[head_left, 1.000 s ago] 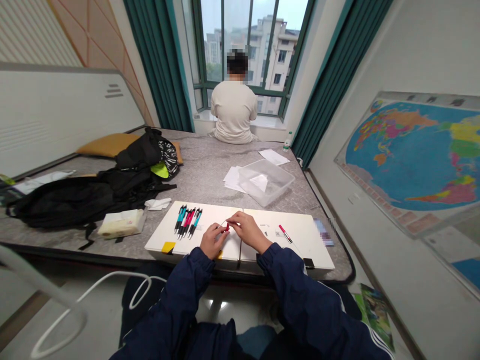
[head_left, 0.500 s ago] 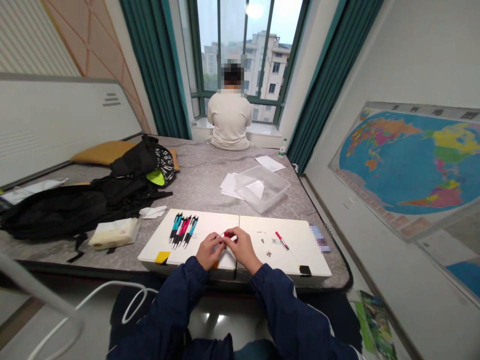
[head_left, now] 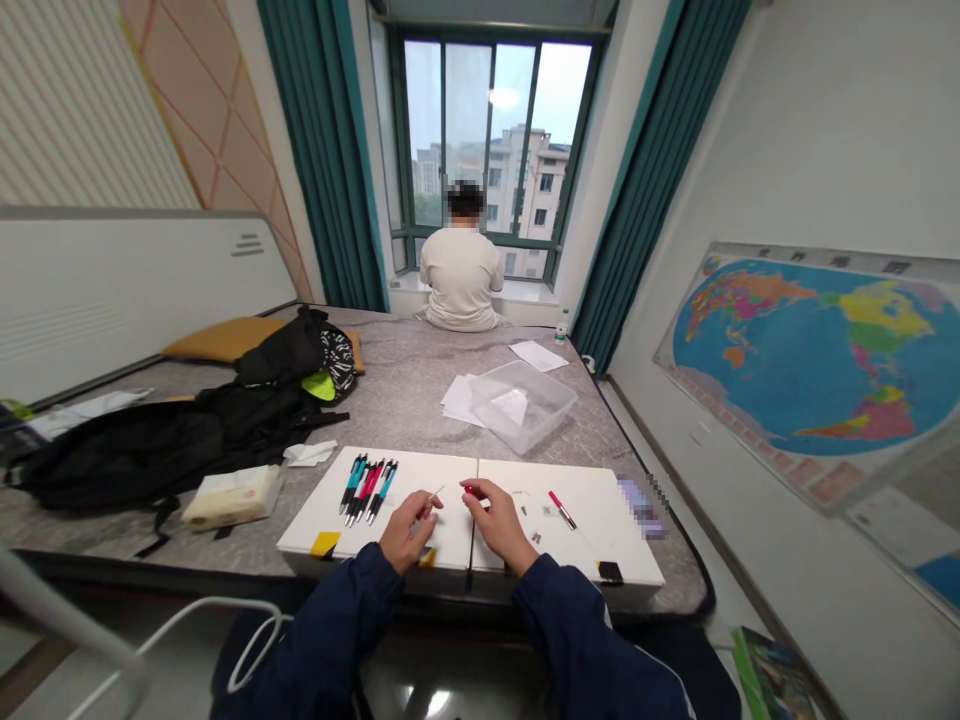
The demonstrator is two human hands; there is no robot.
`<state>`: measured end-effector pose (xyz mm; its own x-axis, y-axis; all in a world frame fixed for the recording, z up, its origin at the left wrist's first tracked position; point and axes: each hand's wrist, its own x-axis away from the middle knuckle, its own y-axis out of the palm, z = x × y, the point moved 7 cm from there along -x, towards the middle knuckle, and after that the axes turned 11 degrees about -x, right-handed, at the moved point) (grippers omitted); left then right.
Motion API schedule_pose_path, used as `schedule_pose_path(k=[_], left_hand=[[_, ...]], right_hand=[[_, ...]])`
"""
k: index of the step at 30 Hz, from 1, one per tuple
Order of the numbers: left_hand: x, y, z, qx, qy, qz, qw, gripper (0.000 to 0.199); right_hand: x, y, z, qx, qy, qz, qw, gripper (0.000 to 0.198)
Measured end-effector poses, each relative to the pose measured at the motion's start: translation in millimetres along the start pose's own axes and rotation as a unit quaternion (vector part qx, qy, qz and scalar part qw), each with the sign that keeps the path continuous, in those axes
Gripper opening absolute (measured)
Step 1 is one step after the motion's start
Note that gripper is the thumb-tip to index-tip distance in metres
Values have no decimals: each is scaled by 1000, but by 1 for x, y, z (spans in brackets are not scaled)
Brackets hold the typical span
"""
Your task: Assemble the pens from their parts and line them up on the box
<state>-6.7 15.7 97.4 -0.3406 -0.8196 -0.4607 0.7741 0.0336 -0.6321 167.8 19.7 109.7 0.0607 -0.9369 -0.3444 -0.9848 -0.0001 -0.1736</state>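
Observation:
My left hand (head_left: pixel 409 526) pinches a thin pale rod, probably a pen refill (head_left: pixel 439 491), its tip pointing up and to the right. A short gap away, my right hand (head_left: pixel 496 520) pinches a small red pen part (head_left: pixel 468 489), mostly covered by the fingers. Both hands are just above the white boxes (head_left: pixel 442 470). Left of them lie several click pens (head_left: pixel 369 488) in teal, red and white with black grips. On the right box rest a red pen barrel (head_left: pixel 561 508) with a silvery end and several tiny parts (head_left: pixel 536 538).
Beyond the boxes are a clear plastic bin (head_left: pixel 551 400) and white papers (head_left: pixel 459 400). A tissue pack (head_left: pixel 232 497) and black backpack (head_left: pixel 150 440) lie left. A blurred phone-like object (head_left: pixel 641 507) is right. A person (head_left: pixel 461 275) sits by the window, back turned.
My hands have moved apart, the left one with the thin rod and the right one with the red part. The camera view has tilted up slightly.

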Motion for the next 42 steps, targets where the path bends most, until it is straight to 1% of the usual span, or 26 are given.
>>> schedule_pose_path(k=[2,5,6,8,10,13,16,20,23,29,34,36,40,42], left_hand=[[1,3,1,13,6,7,1000,23],[0,7,-2,29,-7,21,999,40],[-2,8,-3,28,-16,19,999,41],[-6,12,-4,11,-26,7,1000,34],[-12,15,-1,-25,-5,-12,1000,23],[-18,20,6,-87,48,-32,994,28],[-20,23,9,-128,77,-40,988,28],[-20,27,8,-156,95,-54,982,26],[-19,27,5,-166,106,-58,979,25],[-16,25,-2,-177,123,-66,974,25],[-12,27,0,-179,136,-81,971,26],[-11,25,2,-164,133,-79,974,35],[-11,20,6,-130,148,-85,977,79],[-12,19,6,-130,163,-94,974,92]], right_hand=[[0,-4,-3,19,-19,-8,1000,23],[1,-15,-4,42,-25,-5,999,24],[1,-19,-4,47,-21,-5,999,25],[0,-26,-2,51,-10,-6,999,25],[0,-30,-2,54,-7,-15,998,20],[-1,-31,-5,70,-21,-29,997,11],[-3,-29,-7,97,-39,-44,994,8],[-2,-22,-8,143,-48,-77,986,6],[0,-16,-7,177,-48,-99,978,6],[5,-5,-5,229,-45,-105,967,6],[7,14,-6,250,-47,-133,958,8],[6,23,-7,256,-49,-138,955,8],[6,40,-8,261,-44,-143,954,10],[6,46,-7,259,-40,-140,955,10]])
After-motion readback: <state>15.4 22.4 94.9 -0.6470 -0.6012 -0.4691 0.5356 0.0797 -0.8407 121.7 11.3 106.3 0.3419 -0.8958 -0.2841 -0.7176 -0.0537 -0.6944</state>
